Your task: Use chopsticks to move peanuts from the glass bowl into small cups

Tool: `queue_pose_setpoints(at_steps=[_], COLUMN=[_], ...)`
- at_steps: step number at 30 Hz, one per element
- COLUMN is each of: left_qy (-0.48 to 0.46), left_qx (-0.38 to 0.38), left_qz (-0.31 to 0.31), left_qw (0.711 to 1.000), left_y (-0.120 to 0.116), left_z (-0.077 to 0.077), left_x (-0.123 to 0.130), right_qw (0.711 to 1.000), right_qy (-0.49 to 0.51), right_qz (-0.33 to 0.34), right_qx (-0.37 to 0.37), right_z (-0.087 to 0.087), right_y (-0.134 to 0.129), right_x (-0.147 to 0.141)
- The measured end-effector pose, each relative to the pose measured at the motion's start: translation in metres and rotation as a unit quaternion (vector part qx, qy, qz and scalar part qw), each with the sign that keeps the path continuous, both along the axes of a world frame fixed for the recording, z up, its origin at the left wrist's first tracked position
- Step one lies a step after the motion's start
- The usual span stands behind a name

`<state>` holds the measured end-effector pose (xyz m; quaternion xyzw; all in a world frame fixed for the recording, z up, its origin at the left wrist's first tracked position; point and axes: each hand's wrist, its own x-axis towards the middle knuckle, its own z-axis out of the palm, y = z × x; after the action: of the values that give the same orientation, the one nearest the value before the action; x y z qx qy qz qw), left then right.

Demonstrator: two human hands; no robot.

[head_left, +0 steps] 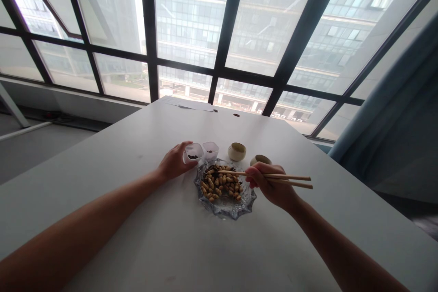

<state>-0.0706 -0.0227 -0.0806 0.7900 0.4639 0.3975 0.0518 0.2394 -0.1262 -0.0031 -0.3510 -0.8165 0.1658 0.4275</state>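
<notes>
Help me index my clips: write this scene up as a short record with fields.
Left hand: on a clear tub holding dark bits
Right hand: grips chopsticks, tips over the dish
Glass dish: tan, peanut-like pieces
Beside left tub: second clear tub
Beyond dish: round beige cup; another partly behind right hand
Surface: white table

both forearms reach forward; left hand [176, 160] cupped, right hand [272, 183] pinching.

Scalloped glass dish [227, 210] of peanuts [210, 183], wooden chopsticks [287, 177] reaching in, translucent cup [194, 148] of dark bits [193, 157] beside it
</notes>
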Motion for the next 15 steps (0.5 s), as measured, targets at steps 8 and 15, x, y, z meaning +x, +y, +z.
queue_pose_setpoints(at_steps=[8,15], left_qy=[0.001,-0.002], left_qx=[0.003,-0.002], left_qz=[0.003,0.001], left_qw=[1.0,1.0], left_y=[0.0,0.001], left_z=[0.0,-0.001], left_x=[0.0,0.0], right_qw=[0.996,0.896], right_qy=[0.071,0.39], right_qz=[-0.027,-0.125], right_qx=[-0.045,-0.17], right_z=[-0.008,-0.003], right_y=[0.003,0.019], right_x=[-0.002,-0.001])
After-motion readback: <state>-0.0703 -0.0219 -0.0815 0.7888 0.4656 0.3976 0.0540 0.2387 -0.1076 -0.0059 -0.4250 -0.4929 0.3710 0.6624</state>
